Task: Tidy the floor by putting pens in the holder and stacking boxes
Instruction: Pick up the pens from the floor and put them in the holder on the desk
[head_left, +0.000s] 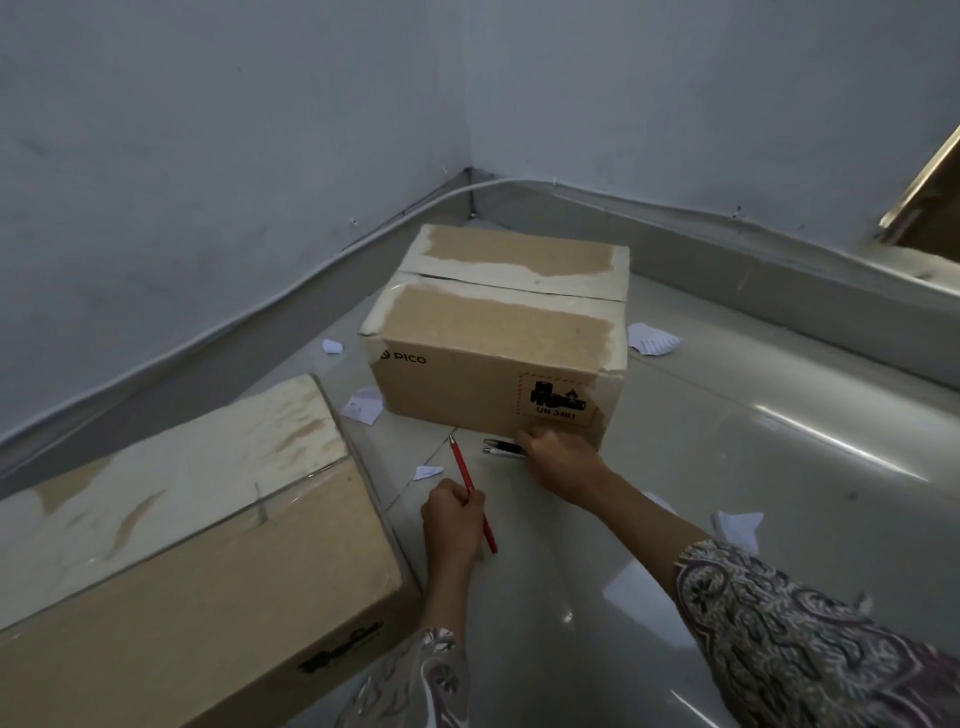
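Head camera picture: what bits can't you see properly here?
- Dark and white pens on the floor: right ends hidden under the right hand.
- Long brown cardboard box: cut off by the lower-left edge.
- Its black label: too blurred to read.
- Pen holder: nowhere in view.

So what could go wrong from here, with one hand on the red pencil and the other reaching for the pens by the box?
1. The right hand reaches for two pens lying tight against the PICO box; they could roll out of reach or one may be missed.
2. The left hand holds the red pencil loosely near its middle, so it might slip.
3. No holder is in view, and paper scraps litter the floor.
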